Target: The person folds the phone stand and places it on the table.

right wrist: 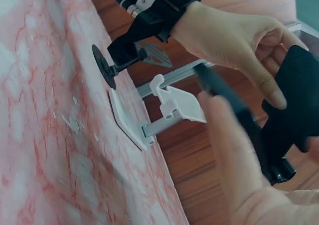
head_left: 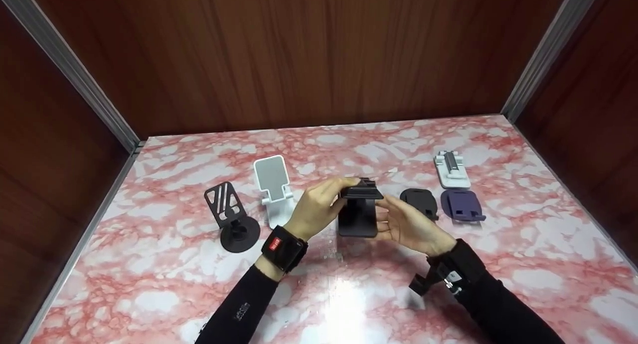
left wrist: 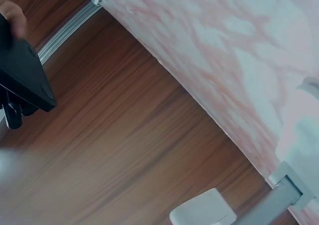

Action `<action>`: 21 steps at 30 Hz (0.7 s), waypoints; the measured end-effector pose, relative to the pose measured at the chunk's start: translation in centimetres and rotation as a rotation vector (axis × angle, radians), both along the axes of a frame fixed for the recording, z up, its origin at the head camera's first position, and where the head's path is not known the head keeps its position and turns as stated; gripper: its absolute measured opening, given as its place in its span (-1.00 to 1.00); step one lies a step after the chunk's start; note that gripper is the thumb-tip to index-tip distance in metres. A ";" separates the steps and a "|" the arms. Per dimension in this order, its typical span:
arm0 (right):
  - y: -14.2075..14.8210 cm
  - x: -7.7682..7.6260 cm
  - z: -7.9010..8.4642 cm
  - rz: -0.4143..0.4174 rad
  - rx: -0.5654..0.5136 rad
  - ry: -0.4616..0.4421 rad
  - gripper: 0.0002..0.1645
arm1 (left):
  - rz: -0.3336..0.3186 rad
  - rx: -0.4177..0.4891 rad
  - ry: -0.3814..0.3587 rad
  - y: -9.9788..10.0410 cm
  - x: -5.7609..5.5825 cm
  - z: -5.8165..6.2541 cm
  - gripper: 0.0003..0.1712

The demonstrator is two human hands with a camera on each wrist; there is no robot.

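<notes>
A black folding phone stand (head_left: 358,219) is held up off the table between both hands, its two plates spread apart. My left hand (head_left: 315,210) grips the upper plate, thumb below and fingers on top. My right hand (head_left: 412,228) holds the stand from the other side, its fingers partly hidden behind the lower plate. Seen from the right wrist, the left thumb lies on one plate (right wrist: 296,93), while a blurred right finger (right wrist: 227,140) runs along the other. Only part of the stand (left wrist: 22,70) shows in the left wrist view.
Left of the hands, a black round-based stand (head_left: 240,234) and a white stand (head_left: 271,177) are unfolded. On the right lie a folded black stand (head_left: 419,202), a purple one (head_left: 464,204) and a white one (head_left: 452,172). Wooden panels (head_left: 319,55) enclose the marbled table (head_left: 164,264).
</notes>
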State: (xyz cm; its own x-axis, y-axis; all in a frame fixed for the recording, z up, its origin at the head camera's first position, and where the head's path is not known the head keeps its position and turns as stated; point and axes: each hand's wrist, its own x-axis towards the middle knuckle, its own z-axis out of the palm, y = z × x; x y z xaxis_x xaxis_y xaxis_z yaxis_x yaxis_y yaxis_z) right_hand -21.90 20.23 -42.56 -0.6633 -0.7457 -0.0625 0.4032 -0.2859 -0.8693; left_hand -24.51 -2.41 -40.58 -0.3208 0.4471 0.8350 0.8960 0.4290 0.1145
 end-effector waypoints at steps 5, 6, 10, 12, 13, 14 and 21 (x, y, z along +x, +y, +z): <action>0.1 0.0 -0.4 0.089 -0.054 0.076 -0.30 | 0.030 -0.015 0.019 0.0 0.1 -0.6 -0.56; 0.1 0.0 -0.4 0.099 -0.062 0.089 -0.31 | 0.035 -0.017 0.025 0.0 0.2 -0.6 -0.56; 0.2 0.1 -0.4 0.110 -0.064 0.104 -0.35 | 0.046 -0.025 0.055 0.0 0.4 -0.7 -0.56; 0.2 0.1 -0.3 0.106 -0.061 0.099 -0.35 | 0.052 -0.027 0.075 0.0 0.5 -0.7 -0.58; 0.2 0.1 -0.3 0.106 -0.057 0.100 -0.34 | 0.054 -0.026 0.082 0.1 0.6 -0.6 -0.58; 0.2 0.1 -0.3 0.105 -0.051 0.100 -0.34 | 0.056 -0.026 0.088 0.1 0.6 -0.6 -0.59; 0.2 0.2 -0.2 0.069 -0.033 0.088 -0.43 | 0.020 -0.042 0.036 -0.2 0.8 -0.6 -0.68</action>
State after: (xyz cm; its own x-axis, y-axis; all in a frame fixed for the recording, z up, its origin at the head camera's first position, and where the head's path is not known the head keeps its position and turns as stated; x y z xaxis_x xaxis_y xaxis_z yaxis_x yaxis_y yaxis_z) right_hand -21.70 20.38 -42.81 -0.6124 -0.7904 0.0185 0.3458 -0.2888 -0.8927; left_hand -23.68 -2.57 -41.14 -0.2998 0.4760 0.8267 0.8905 0.4505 0.0635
